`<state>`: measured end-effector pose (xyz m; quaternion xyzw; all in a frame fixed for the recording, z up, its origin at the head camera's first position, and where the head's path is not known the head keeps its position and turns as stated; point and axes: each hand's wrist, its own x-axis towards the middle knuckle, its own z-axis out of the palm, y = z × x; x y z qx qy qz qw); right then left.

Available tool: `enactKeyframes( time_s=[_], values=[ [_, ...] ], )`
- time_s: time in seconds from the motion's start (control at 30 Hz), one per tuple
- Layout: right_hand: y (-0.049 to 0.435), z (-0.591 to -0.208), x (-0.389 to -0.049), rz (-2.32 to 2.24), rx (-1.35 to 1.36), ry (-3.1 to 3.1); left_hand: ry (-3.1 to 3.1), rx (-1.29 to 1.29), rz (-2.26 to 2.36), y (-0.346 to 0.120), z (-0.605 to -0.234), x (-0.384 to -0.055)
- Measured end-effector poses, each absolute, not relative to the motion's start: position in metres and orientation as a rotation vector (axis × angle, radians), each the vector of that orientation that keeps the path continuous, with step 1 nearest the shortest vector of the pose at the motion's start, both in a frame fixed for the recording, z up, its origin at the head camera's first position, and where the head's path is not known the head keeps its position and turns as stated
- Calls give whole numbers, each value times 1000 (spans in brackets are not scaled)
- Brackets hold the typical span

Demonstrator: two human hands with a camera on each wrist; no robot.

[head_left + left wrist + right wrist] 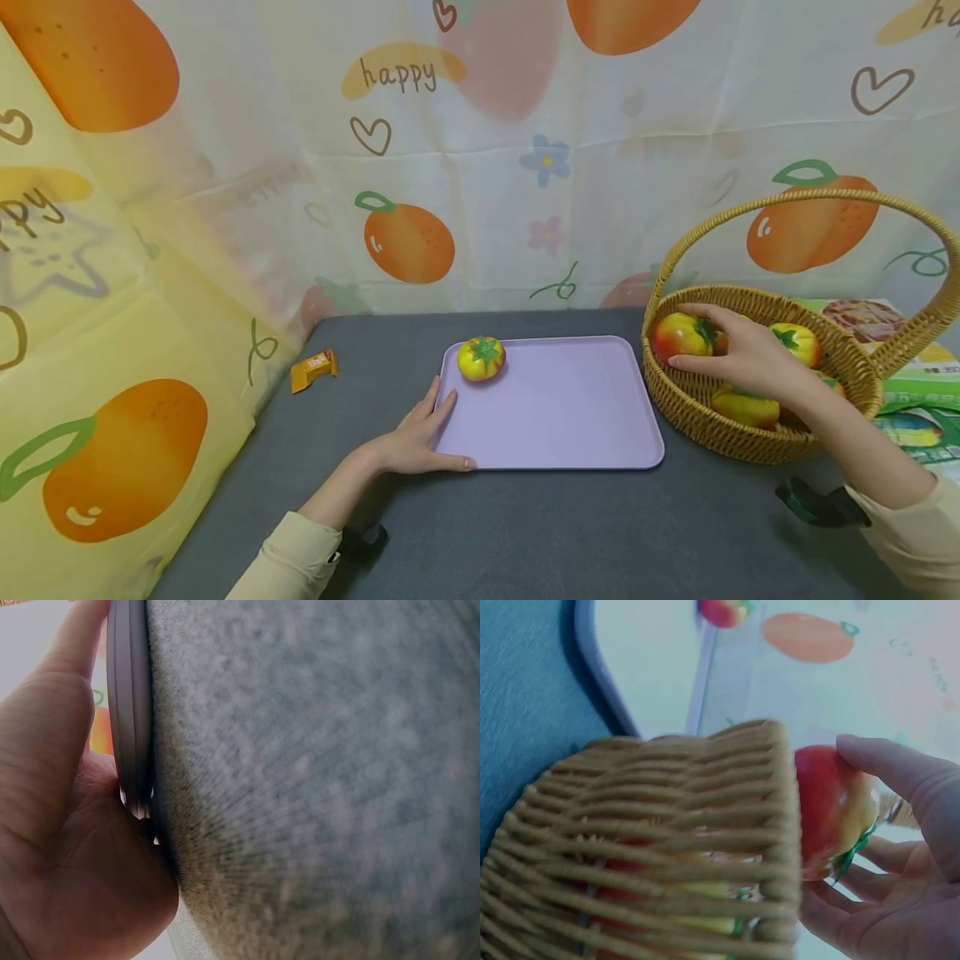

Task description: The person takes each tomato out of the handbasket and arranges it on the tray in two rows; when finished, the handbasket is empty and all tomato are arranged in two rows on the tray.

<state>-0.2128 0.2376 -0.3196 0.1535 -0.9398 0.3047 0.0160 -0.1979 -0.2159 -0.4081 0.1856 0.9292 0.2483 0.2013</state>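
My right hand (757, 354) reaches into a woven basket (697, 417) at the right, its thumb and fingers around a red-and-yellow tomato (678, 336) with green leaves. In the right wrist view that tomato (825, 810) shows just past the basket's rim (780, 825), between thumb and fingers. My left hand (405, 442) rests with fingers spread at the near left corner of a pale purple tray (562, 408), thumb along its front edge. A yellow tomato (472, 361) with a green star-shaped top sits at the tray's far left corner. In the left wrist view, the tray's edge (131, 697) lies against the palm.
Inside the basket are more fruits, among them a yellow-red tomato (806, 346) and a mango-like fruit (742, 407). The basket's tall handle (795, 196) arches over them. Colourful packages (918, 375) lie behind it at the right. A small orange wrapped snack (313, 369) lies left of the tray.
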Motion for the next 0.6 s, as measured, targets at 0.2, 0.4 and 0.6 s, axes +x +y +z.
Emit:
enactKeyframes(
  time_s=[0.2, 0.4, 0.6],
  values=[
    [226, -312, -205, 968, 513, -2906, 2600, 512, 697, -216, -408, -198],
    [213, -308, -201, 993, 544, -2906, 2596, 507, 698, -216, -409, -199],
    [201, -311, -202, 1063, 581, -2896, 2597, 517, 697, -216, -410, -199]
  ],
)
